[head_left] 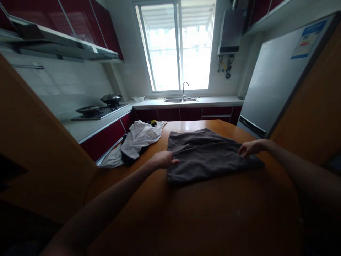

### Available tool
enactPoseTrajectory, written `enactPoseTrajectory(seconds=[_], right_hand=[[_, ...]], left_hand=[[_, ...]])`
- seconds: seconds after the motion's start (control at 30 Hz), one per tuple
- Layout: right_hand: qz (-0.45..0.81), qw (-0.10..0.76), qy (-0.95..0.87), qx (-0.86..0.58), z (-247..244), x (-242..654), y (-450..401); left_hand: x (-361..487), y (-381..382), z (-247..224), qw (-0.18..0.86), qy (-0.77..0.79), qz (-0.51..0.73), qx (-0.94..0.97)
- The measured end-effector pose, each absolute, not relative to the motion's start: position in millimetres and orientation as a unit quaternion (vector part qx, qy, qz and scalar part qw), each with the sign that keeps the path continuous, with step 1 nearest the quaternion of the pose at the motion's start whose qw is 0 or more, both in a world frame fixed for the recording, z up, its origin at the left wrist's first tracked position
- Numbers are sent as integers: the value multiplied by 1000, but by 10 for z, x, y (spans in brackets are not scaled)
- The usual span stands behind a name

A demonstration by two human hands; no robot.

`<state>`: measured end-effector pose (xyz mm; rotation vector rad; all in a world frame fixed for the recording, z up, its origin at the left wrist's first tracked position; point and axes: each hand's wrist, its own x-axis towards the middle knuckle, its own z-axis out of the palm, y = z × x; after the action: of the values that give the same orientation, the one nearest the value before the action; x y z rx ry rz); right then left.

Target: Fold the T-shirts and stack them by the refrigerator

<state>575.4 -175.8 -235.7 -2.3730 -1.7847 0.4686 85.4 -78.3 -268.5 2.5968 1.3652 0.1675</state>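
Kitchen's pretty dim apart from the bright window (163, 53) well beyond both hands, with a sink (172, 100) under it and a fridge (277, 78) past the right hand. Wooden table (197, 217) up front, and the dark grey cloth (202, 156) lies on it right between the hands, mostly flat, a few soft creases running across.

Left hand (163, 160) is at the near-left edge of the cloth, fingers curled in, thumb poking out over the fabric. Honestly can't tell if it's actually nipping the edge or just resting there. Right hand (250, 147) is over the opposite side, fingertips pinched together on the fabric a bit in from that edge. Beyond the left hand, off to its left, there's a loose heap with a white cloth (142, 134) on top, clear of the grey one.

As for doing this bit well, I'd keep both hands level and put a gentle, even pull outward, just enough to ease those creases. Yank from one side and the whole thing will probably skew. I'd also get the right hand closer to the edge, since pinching further in could bunch it up.
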Motion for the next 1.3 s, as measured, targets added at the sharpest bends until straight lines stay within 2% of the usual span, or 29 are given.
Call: enactPoseTrajectory(seconds=[0.1,0.17,0.37,0.57,0.73,0.93,1.13,1.3], right_hand=[[181,1,-634,-752,-2431,5669,-1789],[140,15,-628,-766,-2549,5532,-1822],[100,6,-578,-810,-3084,5054,-2015],[64,7,-596,-800,-3225,5080,-1952],[105,27,-593,-798,-3327,4943,-1885],[-4,122,-587,-801,-3263,4900,-1660],[9,111,-577,-809,-3117,5177,-1330],[-7,116,-610,-784,-2924,5234,-1411]], left_hand=[[984,-525,-2539,66,472,176,862],[1046,-484,-2609,67,447,206,868],[1119,-612,-3201,112,416,233,872],[1121,-563,-3449,100,455,209,860],[940,-189,-3321,108,460,189,861],[832,234,-3086,120,432,209,869],[953,234,-3041,151,413,230,868],[864,127,-2842,174,396,247,867]])
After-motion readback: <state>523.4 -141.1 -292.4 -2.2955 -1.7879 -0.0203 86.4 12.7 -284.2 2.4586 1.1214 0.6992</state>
